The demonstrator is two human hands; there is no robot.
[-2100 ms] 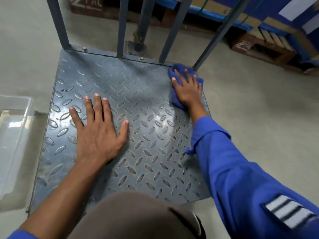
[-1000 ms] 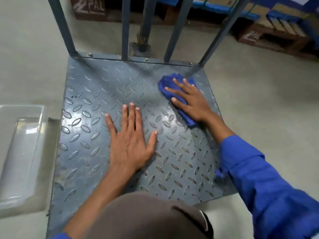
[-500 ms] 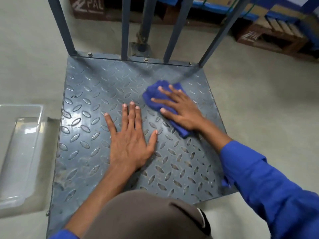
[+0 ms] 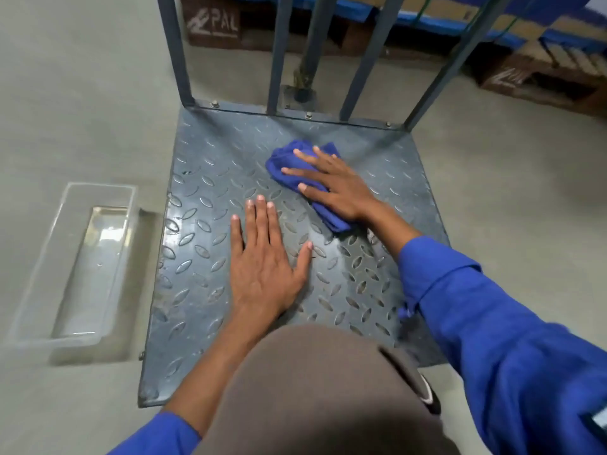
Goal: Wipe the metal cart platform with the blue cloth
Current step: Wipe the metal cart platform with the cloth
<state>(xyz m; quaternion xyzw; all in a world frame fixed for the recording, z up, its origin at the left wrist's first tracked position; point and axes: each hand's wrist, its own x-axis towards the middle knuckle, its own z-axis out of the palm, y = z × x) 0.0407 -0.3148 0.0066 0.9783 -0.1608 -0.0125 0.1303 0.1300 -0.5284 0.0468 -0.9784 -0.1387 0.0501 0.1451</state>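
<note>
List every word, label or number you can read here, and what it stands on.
"PAL": white stencil on the brown pallet block, top left.
White mark on the right pallet block: too blurred to read.
No text on the cart platform, blue cloth or clear tub.

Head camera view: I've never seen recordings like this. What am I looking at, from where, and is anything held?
No machine here: a person wears one camera on the head, looking down at their own bare hands. The grey patterned surface is a metal cart platform, with upright bars at its far edge. The right hand presses a bunched blue cloth onto it, fingers spread, not gripping. The left hand lies flat on the bare metal, holding nothing. A clear plastic tub sits on the floor to the left.
</note>
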